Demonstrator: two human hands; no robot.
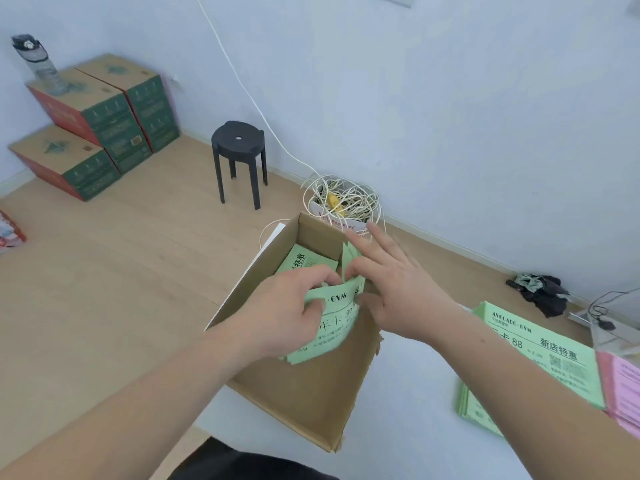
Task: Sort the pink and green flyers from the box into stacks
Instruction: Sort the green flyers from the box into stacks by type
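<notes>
An open cardboard box sits on the white table in front of me. My left hand grips a bundle of green flyers over the box, fingers curled round its top edge. On the right side of the same bundle, my right hand pinches with thumb and forefinger while its other fingers spread out. More green flyers lie deeper in the box. To the right on the table lies a green stack, and a pink stack lies beside it at the frame edge.
The white table carries the box and stacks. Behind the box is a small carton of tangled white cable. A black stool and stacked green-and-red cartons stand on the wooden floor. A dark bundle lies by the wall.
</notes>
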